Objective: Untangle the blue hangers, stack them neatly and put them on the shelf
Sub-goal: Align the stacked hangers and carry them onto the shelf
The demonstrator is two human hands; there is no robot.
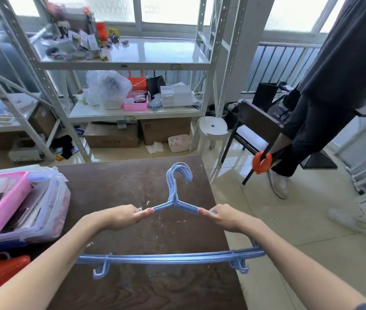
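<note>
Gripping the hangers [173, 220] from both sides: left hand [125, 216] closed on the left shoulder, right hand [225, 217] closed on the right one. Hangers are stacked together, hooks aligned pointing 12 o'clock, bottom bars toward 6 o'clock, held just over the brown counter [132, 175]. Pink basket [3, 198] in a plastic bag sits on the counter at 9 o'clock. White shelf [132, 57] stands at 12 o'clock, behind the counter.
</note>
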